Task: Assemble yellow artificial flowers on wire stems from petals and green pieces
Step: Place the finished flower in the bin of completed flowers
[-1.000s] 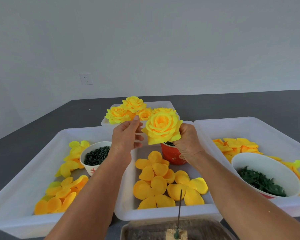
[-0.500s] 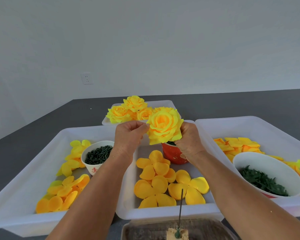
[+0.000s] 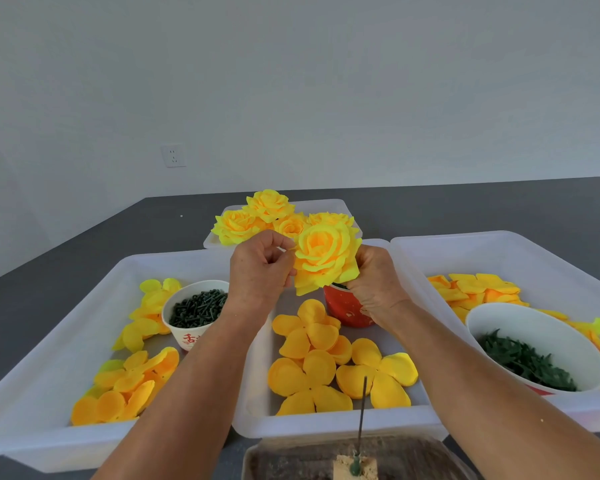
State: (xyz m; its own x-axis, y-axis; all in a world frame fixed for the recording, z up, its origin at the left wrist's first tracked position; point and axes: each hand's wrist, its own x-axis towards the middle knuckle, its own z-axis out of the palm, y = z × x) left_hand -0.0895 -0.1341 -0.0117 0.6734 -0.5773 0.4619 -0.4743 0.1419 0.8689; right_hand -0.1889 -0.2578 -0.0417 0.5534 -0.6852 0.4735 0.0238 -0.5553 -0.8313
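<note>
I hold a full yellow rose (image 3: 324,254) up over the middle tray (image 3: 253,407). My right hand (image 3: 374,282) grips it from below and behind, where its base is hidden. My left hand (image 3: 260,268) pinches an outer petal at the rose's left edge with curled fingers. Flat orange-yellow petal pieces (image 3: 326,362) lie in the middle tray under my hands. A thin dark wire stem (image 3: 362,415) stands upright in a small block (image 3: 355,467) at the bottom.
Finished yellow roses (image 3: 257,218) fill a far tray. A red cup (image 3: 347,308) stands behind the petals. The left tray (image 3: 49,344) holds petals and a white cup of dark green pieces (image 3: 198,308). The right tray (image 3: 499,251) holds petals and a bowl of green leaves (image 3: 527,358).
My left hand's fingers went from extended beside the rose to curled, pinching its left edge. The rose and both hands rose slightly.
</note>
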